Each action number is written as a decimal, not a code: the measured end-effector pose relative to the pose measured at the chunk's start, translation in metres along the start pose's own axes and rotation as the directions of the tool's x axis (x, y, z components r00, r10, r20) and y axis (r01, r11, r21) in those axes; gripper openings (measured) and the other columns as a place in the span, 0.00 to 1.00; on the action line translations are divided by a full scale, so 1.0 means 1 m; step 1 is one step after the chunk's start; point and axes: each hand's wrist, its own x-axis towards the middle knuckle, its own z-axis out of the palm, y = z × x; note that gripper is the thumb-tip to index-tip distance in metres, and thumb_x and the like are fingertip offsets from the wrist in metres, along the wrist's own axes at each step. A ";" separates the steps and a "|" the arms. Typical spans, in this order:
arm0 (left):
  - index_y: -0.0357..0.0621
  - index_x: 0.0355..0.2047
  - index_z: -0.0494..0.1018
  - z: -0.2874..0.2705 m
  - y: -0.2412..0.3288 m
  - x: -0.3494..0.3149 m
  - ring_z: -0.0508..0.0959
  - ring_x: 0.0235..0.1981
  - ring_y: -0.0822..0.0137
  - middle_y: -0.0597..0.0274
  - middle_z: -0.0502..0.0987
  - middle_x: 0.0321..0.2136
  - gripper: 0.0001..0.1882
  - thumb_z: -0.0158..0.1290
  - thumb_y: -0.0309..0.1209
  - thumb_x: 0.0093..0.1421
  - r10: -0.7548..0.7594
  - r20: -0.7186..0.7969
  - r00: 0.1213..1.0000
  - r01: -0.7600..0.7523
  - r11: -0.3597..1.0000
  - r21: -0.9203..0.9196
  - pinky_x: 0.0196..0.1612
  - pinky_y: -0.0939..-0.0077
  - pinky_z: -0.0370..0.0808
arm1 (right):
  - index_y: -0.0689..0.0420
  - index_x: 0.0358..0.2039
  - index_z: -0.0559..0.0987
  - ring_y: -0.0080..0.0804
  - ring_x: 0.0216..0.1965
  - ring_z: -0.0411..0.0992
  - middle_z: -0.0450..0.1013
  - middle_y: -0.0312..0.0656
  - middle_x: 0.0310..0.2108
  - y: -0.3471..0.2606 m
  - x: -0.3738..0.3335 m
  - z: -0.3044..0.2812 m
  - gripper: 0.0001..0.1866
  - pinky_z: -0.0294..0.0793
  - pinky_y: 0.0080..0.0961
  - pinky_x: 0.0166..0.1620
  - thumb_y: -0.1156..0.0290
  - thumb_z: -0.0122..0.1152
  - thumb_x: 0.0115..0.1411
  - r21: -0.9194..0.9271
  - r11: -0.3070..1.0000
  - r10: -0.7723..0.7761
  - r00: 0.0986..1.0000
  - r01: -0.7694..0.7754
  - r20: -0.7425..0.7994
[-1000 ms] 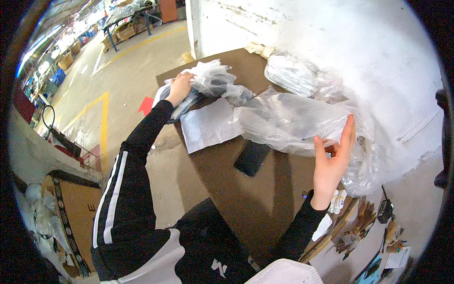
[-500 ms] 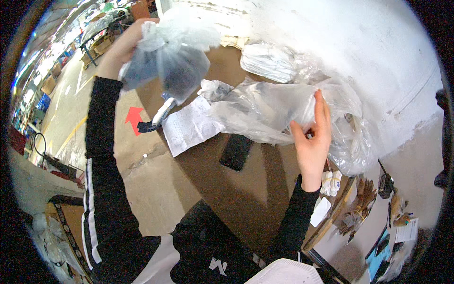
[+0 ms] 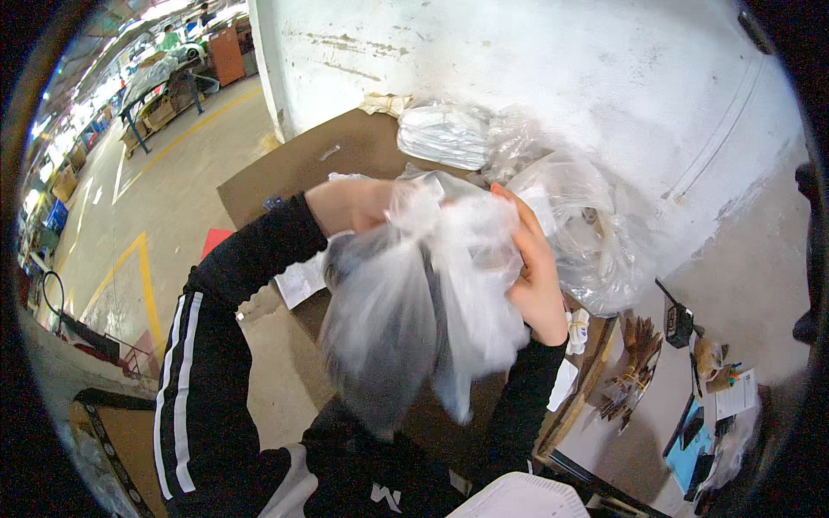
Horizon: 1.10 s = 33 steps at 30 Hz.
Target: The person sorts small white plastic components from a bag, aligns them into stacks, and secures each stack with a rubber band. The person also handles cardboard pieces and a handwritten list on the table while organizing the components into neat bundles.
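A translucent plastic bag (image 3: 380,319) with dark contents hangs in front of me, smeared by motion. My left hand (image 3: 358,203) grips its gathered top from the left, the fingertips hidden behind the plastic. On the other side my right hand (image 3: 537,281) is curled round the bag's whitish bunched part, thumb in front and fingers behind. Partly covered by the bag, a printed sheet of paper (image 3: 300,285) lies on the brown board (image 3: 268,177). Behind my right hand rests a large clear plastic bag (image 3: 596,233).
Wrapped white bundles (image 3: 445,134) lie along the white wall (image 3: 535,52). To the right are brown gloves (image 3: 635,363), a black handheld radio (image 3: 678,321) and a blue clipboard (image 3: 686,457). A cluttered work table (image 3: 160,86) stands far left across the floor.
My left hand has brought the filled bag from the upper left to the middle. My right hand has moved from the clear plastic onto this bag. The phone is now hidden.
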 end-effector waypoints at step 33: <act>0.36 0.60 0.63 -0.021 0.077 -0.010 0.77 0.44 0.72 0.57 0.77 0.45 0.30 0.55 0.21 0.56 -0.559 -0.106 0.822 0.513 0.809 -0.288 0.45 0.77 0.75 | 0.54 0.39 0.83 0.46 0.31 0.78 0.79 0.50 0.29 0.042 -0.015 0.010 0.16 0.74 0.37 0.36 0.59 0.64 0.53 -0.288 0.608 0.599 0.666 -0.740 -0.445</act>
